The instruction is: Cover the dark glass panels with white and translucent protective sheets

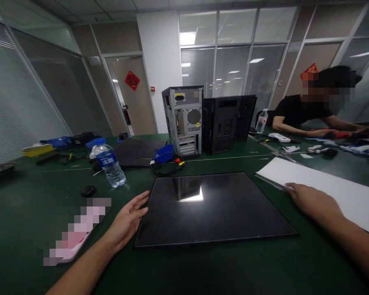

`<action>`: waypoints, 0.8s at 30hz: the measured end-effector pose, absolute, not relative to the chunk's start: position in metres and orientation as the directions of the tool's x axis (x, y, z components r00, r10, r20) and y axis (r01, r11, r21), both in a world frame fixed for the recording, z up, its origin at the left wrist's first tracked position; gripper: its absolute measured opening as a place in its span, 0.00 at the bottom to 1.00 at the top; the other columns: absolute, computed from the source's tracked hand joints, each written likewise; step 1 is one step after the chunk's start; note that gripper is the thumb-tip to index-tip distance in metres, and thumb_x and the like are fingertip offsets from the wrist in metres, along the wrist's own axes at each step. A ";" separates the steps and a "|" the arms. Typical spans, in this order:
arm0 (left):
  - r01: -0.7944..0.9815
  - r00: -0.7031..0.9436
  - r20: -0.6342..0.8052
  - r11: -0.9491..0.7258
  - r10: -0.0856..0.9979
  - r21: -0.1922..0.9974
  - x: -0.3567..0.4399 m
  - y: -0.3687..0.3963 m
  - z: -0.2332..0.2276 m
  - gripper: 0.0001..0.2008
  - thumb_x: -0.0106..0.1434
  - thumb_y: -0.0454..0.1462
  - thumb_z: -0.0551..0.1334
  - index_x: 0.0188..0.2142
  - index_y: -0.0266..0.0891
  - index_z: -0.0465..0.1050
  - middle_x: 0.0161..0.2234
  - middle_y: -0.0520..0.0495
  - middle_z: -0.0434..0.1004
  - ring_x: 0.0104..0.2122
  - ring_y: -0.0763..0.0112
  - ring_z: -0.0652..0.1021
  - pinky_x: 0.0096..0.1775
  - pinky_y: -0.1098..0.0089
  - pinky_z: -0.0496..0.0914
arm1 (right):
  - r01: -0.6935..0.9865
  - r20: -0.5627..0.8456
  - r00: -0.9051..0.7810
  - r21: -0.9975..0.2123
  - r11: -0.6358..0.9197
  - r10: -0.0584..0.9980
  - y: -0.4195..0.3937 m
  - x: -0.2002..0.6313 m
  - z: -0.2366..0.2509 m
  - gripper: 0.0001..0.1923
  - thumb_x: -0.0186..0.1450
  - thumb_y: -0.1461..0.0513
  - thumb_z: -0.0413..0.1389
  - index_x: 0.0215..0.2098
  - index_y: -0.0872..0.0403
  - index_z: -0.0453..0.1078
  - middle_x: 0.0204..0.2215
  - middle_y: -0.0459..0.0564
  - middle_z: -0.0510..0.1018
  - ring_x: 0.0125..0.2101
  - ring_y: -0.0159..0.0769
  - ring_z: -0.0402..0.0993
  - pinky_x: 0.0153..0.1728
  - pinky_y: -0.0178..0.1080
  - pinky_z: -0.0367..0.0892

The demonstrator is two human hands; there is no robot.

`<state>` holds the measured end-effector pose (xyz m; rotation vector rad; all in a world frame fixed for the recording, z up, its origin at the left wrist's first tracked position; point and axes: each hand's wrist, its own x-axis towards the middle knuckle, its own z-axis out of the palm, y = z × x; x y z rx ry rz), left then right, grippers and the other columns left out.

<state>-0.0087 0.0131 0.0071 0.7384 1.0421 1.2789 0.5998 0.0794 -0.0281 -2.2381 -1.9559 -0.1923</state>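
A dark flat screen panel [221,213] lies face up on the green table, reflecting a bright light. My left hand [127,219] is at the panel's left edge, fingers stretched out and apart, with the fingertips at the rim. To the right of the panel lies a stack of thin white sheets [329,184], its layered edge showing at the near left corner. My right hand [315,203] grips the near edge of this stack, with the fingers partly hidden.
A plastic water bottle [110,166], a black mouse [88,191] and a pink phone-like object [78,235] are on the left. Behind the panel stand an open computer case [186,123] and black case parts [223,125]. A co-worker [298,110] leans over the table at the right.
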 end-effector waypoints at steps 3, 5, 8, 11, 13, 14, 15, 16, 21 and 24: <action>-0.368 -0.022 -0.186 0.165 0.982 0.915 -0.009 0.013 0.007 0.34 0.53 0.31 0.74 0.59 0.42 0.73 0.66 0.38 0.68 0.65 0.47 0.69 0.64 0.52 0.65 | 0.978 0.227 0.183 0.060 -0.201 0.957 0.065 0.566 -0.005 0.28 0.73 0.52 0.34 0.52 0.54 0.72 0.40 0.65 0.81 0.35 0.59 0.78 0.31 0.55 0.71; -0.355 -0.022 -0.174 0.156 0.984 0.922 -0.010 0.012 0.006 0.32 0.53 0.32 0.74 0.58 0.42 0.74 0.67 0.38 0.67 0.66 0.47 0.68 0.64 0.53 0.64 | 0.981 0.278 0.139 0.091 -0.170 0.950 0.055 0.544 0.008 0.30 0.74 0.51 0.33 0.55 0.55 0.71 0.40 0.63 0.82 0.34 0.57 0.79 0.31 0.54 0.71; -0.335 -0.030 -0.173 0.153 0.984 0.930 -0.010 0.012 0.006 0.31 0.52 0.32 0.75 0.56 0.41 0.76 0.67 0.38 0.66 0.66 0.48 0.66 0.64 0.54 0.64 | 0.987 0.272 -0.109 -0.082 0.136 0.956 0.045 0.521 0.018 0.30 0.74 0.47 0.36 0.54 0.51 0.74 0.45 0.57 0.82 0.41 0.54 0.79 0.42 0.53 0.73; -0.321 -0.039 -0.160 0.139 0.986 0.937 -0.011 0.011 0.005 0.30 0.51 0.32 0.75 0.55 0.40 0.77 0.67 0.37 0.67 0.66 0.48 0.66 0.64 0.55 0.64 | 0.916 0.273 -0.206 -0.283 0.283 0.940 0.044 0.516 0.013 0.29 0.74 0.44 0.39 0.55 0.46 0.75 0.53 0.51 0.79 0.50 0.51 0.77 0.52 0.52 0.71; -0.320 -0.035 -0.153 0.134 0.988 0.938 -0.011 0.011 0.005 0.29 0.52 0.32 0.74 0.54 0.40 0.77 0.66 0.37 0.68 0.66 0.48 0.67 0.63 0.55 0.65 | 0.949 0.256 -0.134 -0.245 0.198 0.957 0.048 0.518 0.003 0.30 0.73 0.42 0.42 0.58 0.48 0.74 0.56 0.53 0.77 0.54 0.53 0.75 0.55 0.55 0.69; -0.319 -0.031 -0.157 0.139 0.987 0.937 -0.011 0.011 0.005 0.29 0.52 0.32 0.74 0.54 0.40 0.77 0.66 0.38 0.68 0.66 0.48 0.68 0.63 0.55 0.65 | 0.966 0.238 -0.119 -0.195 0.168 0.964 0.049 0.519 -0.003 0.32 0.72 0.42 0.44 0.59 0.51 0.73 0.58 0.55 0.76 0.55 0.54 0.74 0.56 0.57 0.68; -0.319 -0.023 -0.163 0.147 0.986 0.936 -0.012 0.011 0.004 0.28 0.53 0.32 0.74 0.55 0.41 0.77 0.66 0.38 0.67 0.65 0.48 0.68 0.63 0.54 0.66 | 0.975 0.218 -0.129 -0.148 0.164 0.967 0.050 0.520 -0.008 0.33 0.71 0.42 0.45 0.60 0.53 0.73 0.59 0.57 0.75 0.56 0.55 0.73 0.58 0.57 0.67; -0.318 -0.017 -0.170 0.156 0.985 0.935 -0.012 0.011 0.004 0.28 0.53 0.32 0.74 0.55 0.41 0.77 0.67 0.38 0.67 0.65 0.48 0.69 0.62 0.54 0.66 | 0.976 0.203 -0.157 -0.118 0.184 0.966 0.051 0.519 -0.012 0.34 0.71 0.42 0.46 0.61 0.55 0.73 0.59 0.58 0.74 0.58 0.55 0.71 0.60 0.58 0.65; -0.304 -0.033 -0.165 0.147 0.986 0.941 -0.014 0.012 0.001 0.27 0.53 0.32 0.74 0.54 0.40 0.77 0.66 0.39 0.68 0.65 0.49 0.68 0.62 0.57 0.67 | 0.912 0.246 -0.254 -0.262 0.316 0.936 0.050 0.507 -0.011 0.30 0.73 0.43 0.43 0.60 0.49 0.73 0.60 0.52 0.75 0.59 0.48 0.70 0.62 0.53 0.64; -0.301 -0.040 -0.166 0.146 0.985 0.942 -0.014 0.013 0.000 0.27 0.53 0.32 0.74 0.54 0.40 0.77 0.65 0.39 0.69 0.64 0.49 0.70 0.61 0.57 0.68 | 0.932 0.301 -0.226 -0.209 0.295 0.926 0.053 0.506 -0.011 0.29 0.73 0.44 0.45 0.58 0.52 0.75 0.56 0.54 0.77 0.57 0.49 0.73 0.61 0.55 0.64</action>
